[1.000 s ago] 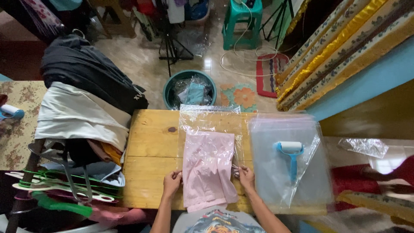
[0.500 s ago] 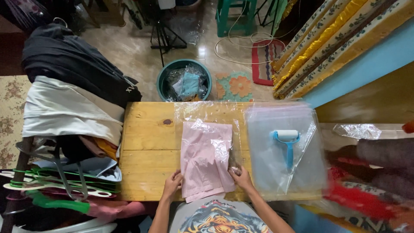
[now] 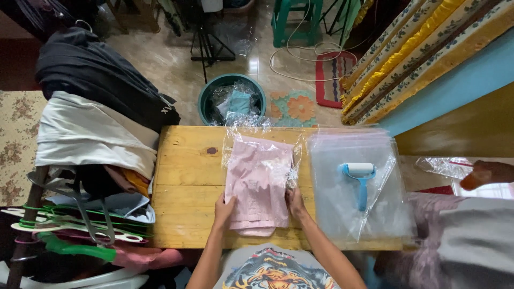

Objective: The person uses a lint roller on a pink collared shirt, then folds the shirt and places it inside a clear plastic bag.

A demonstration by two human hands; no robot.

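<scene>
A folded pink garment [image 3: 257,184] lies on the wooden table [image 3: 184,176], most of it inside a clear plastic bag [image 3: 262,152] whose far end reaches the table's back edge. My left hand [image 3: 224,207] grips the garment's near left edge. Along the near right edge my right hand [image 3: 294,200] holds the garment and the bag's mouth. The garment's near end sticks out of the bag toward me.
A stack of clear bags [image 3: 356,184] lies at the table's right, with a blue lint roller [image 3: 360,179] on top. Piled clothes [image 3: 93,128] and hangers [image 3: 64,230] stand to the left. A teal bin [image 3: 231,101] with plastic sits beyond the table.
Both hands have moved farther up the table, and the pink garment now sits deeper in the clear bag. The camera has shifted a little.
</scene>
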